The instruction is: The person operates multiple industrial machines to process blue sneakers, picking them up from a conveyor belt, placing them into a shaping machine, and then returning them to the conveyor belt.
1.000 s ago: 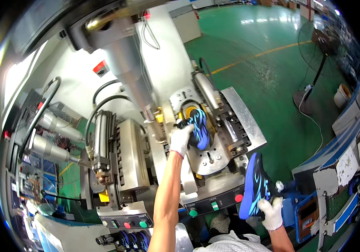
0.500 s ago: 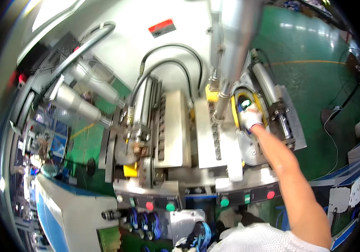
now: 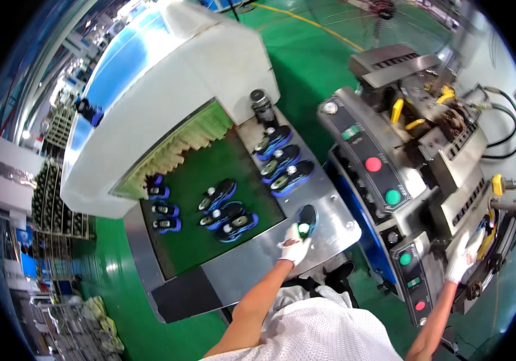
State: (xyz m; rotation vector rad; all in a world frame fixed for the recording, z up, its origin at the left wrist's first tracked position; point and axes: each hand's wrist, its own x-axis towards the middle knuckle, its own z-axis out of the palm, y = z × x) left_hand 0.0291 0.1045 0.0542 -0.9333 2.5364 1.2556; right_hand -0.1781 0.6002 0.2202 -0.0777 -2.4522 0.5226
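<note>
My left hand [image 3: 294, 248], in a white glove, grips the heel end of a blue and black shoe [image 3: 308, 218] that lies on the steel plate [image 3: 252, 259] at the near end of a green conveyor belt [image 3: 201, 231]. Several more blue shoes sit on the belt, some in a row at its right edge [image 3: 279, 159]. My right hand [image 3: 462, 257], also gloved, rests flat with fingers apart on the grey press machine [image 3: 450, 180] at the right, beside a yellow part. It holds nothing.
A white tunnel hood [image 3: 168, 90] covers the far part of the belt. The machine's control panel [image 3: 378, 174] with red and green buttons faces me between the two hands. Green floor surrounds both; racks stand at the far left.
My view has swung from the press machine to the conveyor. My left hand now holds a shoe on the steel plate, and my right hand has settled on the machine.
</note>
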